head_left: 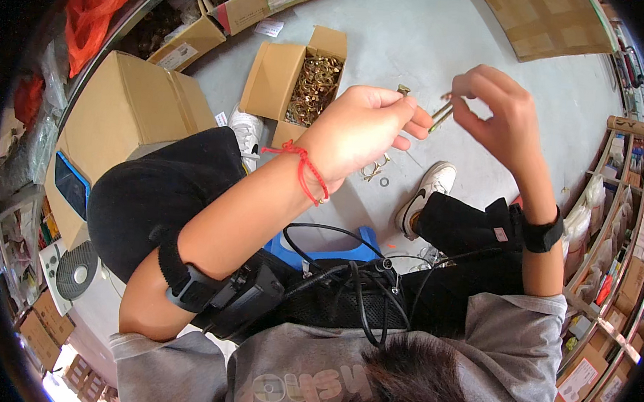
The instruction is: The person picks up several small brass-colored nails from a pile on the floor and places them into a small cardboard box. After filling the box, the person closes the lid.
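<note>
My left hand [367, 119], a red braided cord around its wrist, pinches a brass-coloured metal bolt [404, 89] between thumb and fingers. Only the bolt's head shows above the thumb; the fingers hide the rest. To its right, my right hand [491, 106] grips a thin brass-coloured metal piece [440, 117] by its upper end. This piece slants down towards my left fingertips, and its full shape is unclear. On the floor below lie a few metal clamp rings [375, 168] and a small dark washer [384, 182].
An open cardboard box [271, 81] full of small metal parts [314, 86] stands beyond my left arm. A closed carton [158, 99] bears a blue-cased phone [71, 184]. Near my legs are a blue plastic stool [369, 241], black cables [355, 290] and a fan [75, 272]. Stocked shelves [610, 178] line the right.
</note>
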Demonstrator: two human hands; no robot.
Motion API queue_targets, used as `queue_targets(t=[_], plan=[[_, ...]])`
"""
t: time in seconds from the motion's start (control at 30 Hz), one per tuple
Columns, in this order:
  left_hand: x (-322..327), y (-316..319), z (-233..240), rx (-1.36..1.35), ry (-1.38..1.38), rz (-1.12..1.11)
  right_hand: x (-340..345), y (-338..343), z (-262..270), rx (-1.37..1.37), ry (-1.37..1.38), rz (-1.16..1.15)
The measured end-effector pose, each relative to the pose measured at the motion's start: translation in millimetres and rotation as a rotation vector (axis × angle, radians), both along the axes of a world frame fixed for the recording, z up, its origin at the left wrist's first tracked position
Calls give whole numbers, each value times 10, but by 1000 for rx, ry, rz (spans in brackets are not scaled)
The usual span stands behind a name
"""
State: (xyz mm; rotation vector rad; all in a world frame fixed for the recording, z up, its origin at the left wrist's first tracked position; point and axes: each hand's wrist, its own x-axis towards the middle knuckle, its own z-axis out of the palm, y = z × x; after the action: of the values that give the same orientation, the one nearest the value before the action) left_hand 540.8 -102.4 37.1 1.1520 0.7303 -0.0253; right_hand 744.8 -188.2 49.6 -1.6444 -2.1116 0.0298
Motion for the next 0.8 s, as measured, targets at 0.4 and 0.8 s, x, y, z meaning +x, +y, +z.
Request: queue_targets(t=[0.4, 0.8], plan=[[-109, -85, -71, -186, -149, -93, -396, -232, 112, 69, 77, 182], [-87, -29, -124, -54, -97, 17, 281, -220, -1399, -425, 320, -299]])
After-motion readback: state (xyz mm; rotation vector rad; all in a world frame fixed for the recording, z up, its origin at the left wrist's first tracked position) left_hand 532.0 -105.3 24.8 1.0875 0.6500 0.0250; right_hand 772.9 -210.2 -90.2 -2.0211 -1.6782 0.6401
